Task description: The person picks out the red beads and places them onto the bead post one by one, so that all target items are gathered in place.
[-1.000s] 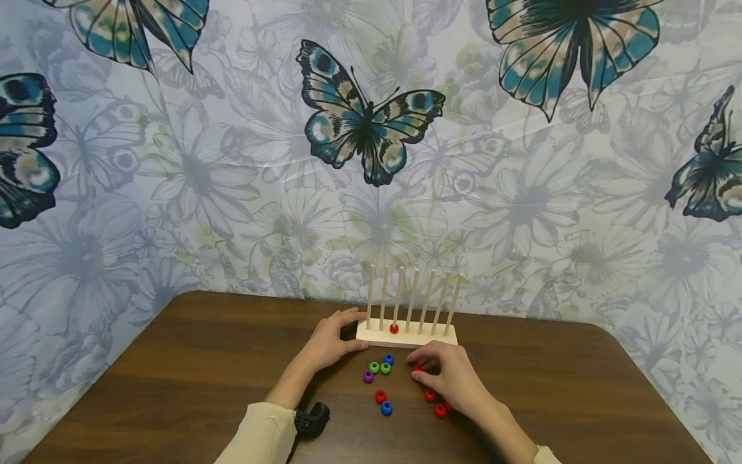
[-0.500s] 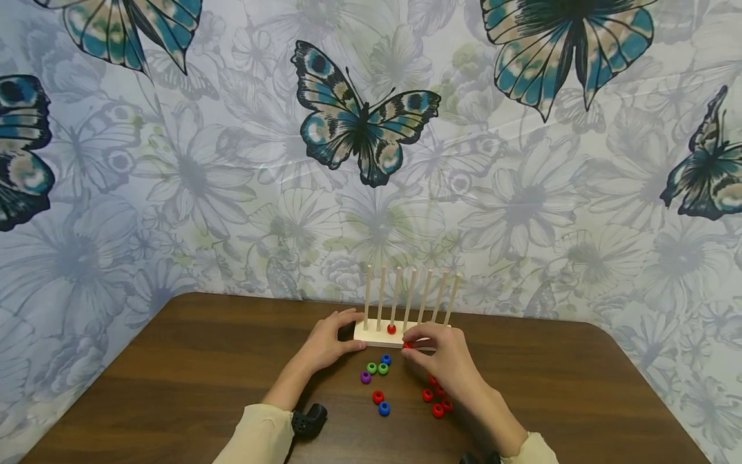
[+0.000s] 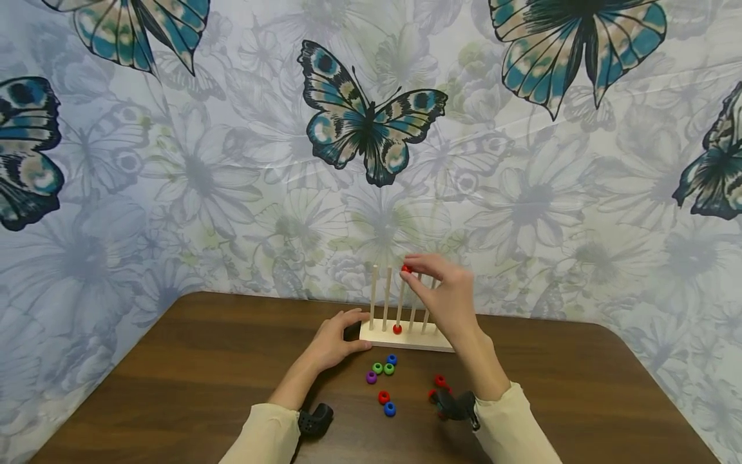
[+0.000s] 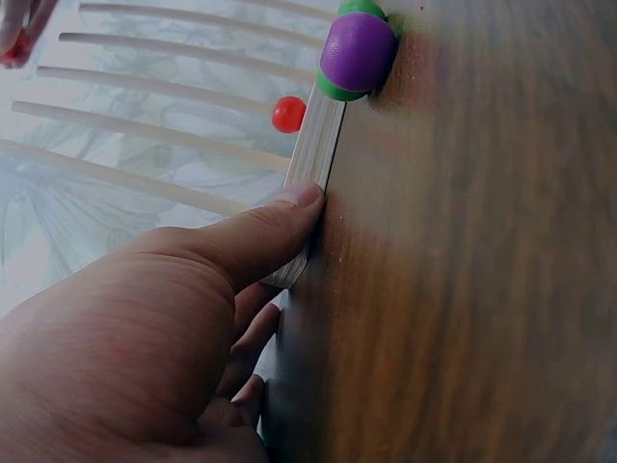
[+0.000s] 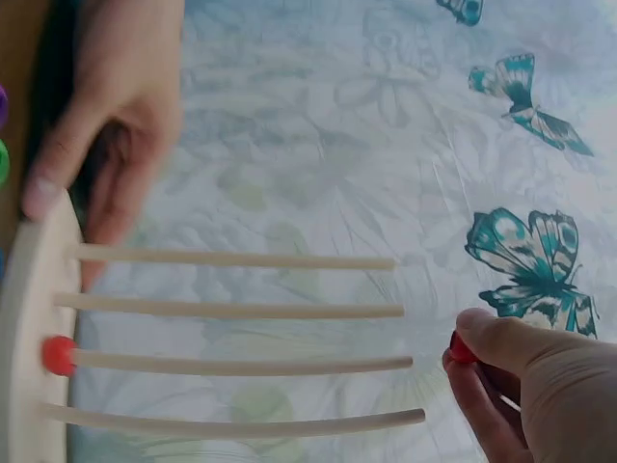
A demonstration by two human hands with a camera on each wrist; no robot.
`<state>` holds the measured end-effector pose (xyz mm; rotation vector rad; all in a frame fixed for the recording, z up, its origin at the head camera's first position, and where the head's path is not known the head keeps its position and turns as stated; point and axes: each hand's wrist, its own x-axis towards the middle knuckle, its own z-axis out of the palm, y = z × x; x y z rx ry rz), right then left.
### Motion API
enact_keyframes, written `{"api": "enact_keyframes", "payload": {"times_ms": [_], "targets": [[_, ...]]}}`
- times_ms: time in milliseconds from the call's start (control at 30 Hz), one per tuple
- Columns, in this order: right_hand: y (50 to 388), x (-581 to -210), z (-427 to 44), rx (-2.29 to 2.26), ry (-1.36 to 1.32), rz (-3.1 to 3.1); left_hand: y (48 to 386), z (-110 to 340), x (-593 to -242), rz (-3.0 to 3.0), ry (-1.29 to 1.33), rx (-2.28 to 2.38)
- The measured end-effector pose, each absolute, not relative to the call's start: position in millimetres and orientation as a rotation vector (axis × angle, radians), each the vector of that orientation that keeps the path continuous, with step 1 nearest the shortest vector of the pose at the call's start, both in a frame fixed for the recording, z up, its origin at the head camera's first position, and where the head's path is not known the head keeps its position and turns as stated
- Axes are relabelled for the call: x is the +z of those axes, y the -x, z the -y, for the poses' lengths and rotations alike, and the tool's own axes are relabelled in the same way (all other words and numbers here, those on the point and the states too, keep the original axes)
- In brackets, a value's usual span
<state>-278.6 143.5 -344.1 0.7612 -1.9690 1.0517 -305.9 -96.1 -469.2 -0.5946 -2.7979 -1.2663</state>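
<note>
A pale wooden peg stand (image 3: 379, 337) with a row of upright pegs stands toward the back of the table. One red bead (image 3: 397, 329) sits at the foot of its third peg from the left. My left hand (image 3: 334, 339) grips the stand's left end, thumb on the front edge and fingers behind, as the left wrist view confirms. Up at the peg tops, my right hand (image 3: 447, 293) pinches another red bead (image 5: 463, 348) between thumb and finger. In the right wrist view that bead is just beyond the peg tips, apart from them. My right hand hides the rightmost pegs.
In front of the stand lie loose blue (image 3: 391, 359), green (image 3: 389, 369) and purple beads (image 3: 371, 377). Nearer are a red bead (image 3: 384, 397) and a blue one (image 3: 390, 409). More red beads (image 3: 440, 381) lie partly under the right wrist's black camera (image 3: 455, 406). A butterfly-print cloth (image 3: 232, 161) hangs behind.
My right hand has risen from the table with the red bead, past the stand's base, up to the peg tops. My left hand has stayed at the stand's left end.
</note>
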Motion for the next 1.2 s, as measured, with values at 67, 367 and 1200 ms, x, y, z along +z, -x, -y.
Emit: {"api": "enact_keyframes", "payload": {"times_ms": [67, 367, 1200], "targets": [[283, -342, -142, 1.0, -0.749, 1.926, 306, 96, -469, 2.799, 0.604, -1.272], [294, -348, -142, 0.869, -0.727, 1.989, 306, 96, -469, 2.79, 0.596, -1.251], [277, -347, -179, 0.929, -0.544, 1.986, 303, 95, -468, 2.792, 0.598, -1.262]]}}
